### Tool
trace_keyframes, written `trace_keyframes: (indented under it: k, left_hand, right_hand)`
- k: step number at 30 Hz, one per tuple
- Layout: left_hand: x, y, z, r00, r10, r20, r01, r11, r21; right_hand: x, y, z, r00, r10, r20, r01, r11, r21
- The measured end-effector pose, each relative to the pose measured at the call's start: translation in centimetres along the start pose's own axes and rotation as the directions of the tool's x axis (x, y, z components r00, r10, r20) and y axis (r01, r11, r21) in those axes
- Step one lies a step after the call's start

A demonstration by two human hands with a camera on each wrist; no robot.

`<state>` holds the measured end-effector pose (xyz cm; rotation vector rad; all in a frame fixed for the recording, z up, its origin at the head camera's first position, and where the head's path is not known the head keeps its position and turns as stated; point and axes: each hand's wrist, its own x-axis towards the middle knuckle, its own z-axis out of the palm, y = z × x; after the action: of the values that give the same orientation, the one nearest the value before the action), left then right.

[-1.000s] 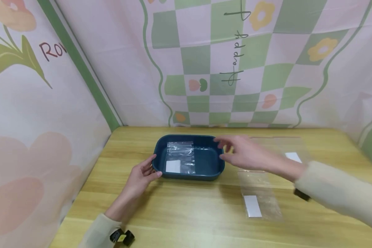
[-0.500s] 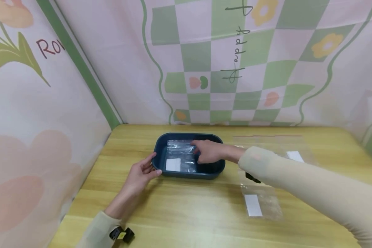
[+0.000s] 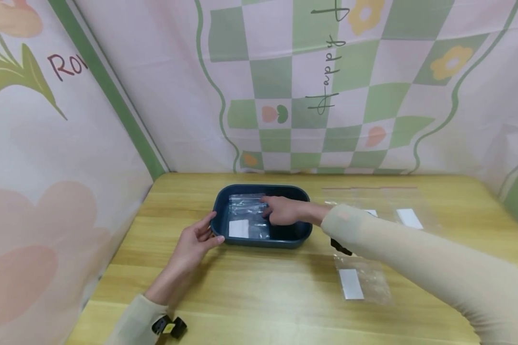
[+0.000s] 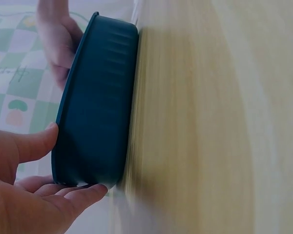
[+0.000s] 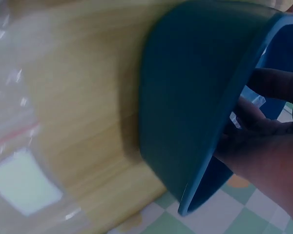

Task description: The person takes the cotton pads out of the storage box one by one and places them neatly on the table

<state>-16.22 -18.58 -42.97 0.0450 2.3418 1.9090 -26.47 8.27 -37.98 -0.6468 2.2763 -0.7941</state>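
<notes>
A dark blue plastic box (image 3: 259, 243) stands on the table, with a clear zip-lock bag (image 3: 249, 230) with a white label lying in its left half. My left hand (image 3: 193, 244) holds the box at its left end. In the left wrist view, the thumb (image 4: 36, 145) is on the rim and the fingers (image 4: 83, 199) lie against the outer wall. My right hand (image 3: 285, 211) reaches into the box over its right side, fingertips at the bag's right edge. In the right wrist view its thumb and fingers (image 5: 249, 114) stand apart; the box wall hides part of them.
More clear bags lie right of the box on the wooden table (image 3: 259, 297): a near bag (image 3: 373, 282) and several behind it, including a far-right bag (image 3: 429, 211), partly hidden by my right sleeve (image 3: 393, 249). A patterned cloth (image 3: 276, 139) hangs behind the table.
My right hand has moved left from the box's right rim into the box, up to the bag. The left hand keeps its hold at the left end.
</notes>
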Motion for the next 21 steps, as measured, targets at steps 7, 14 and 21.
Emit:
trace_keyframes:
  k: [7, 14, 21]
  left_hand:
    - [0.0, 0.0, 0.0, 1.0, -0.007, -0.001, 0.007, 1.0, 0.01]
    - [0.1, 0.1, 0.1, 1.0, -0.001, -0.003, 0.001, 1.0, 0.006]
    - [0.1, 0.0, 0.0, 1.0, -0.004, -0.005, 0.004, 1.0, -0.001]
  right_hand:
    - [0.0, -0.4, 0.6, 0.998, 0.027, -0.061, -0.033, 0.995, -0.098]
    - [0.1, 0.0, 0.0, 1.0, 0.028, -0.01, -0.029, 0.985, -0.169]
    - [0.7, 0.3, -0.6, 1.0, 0.004, 0.029, 0.0, 0.993, -0.117]
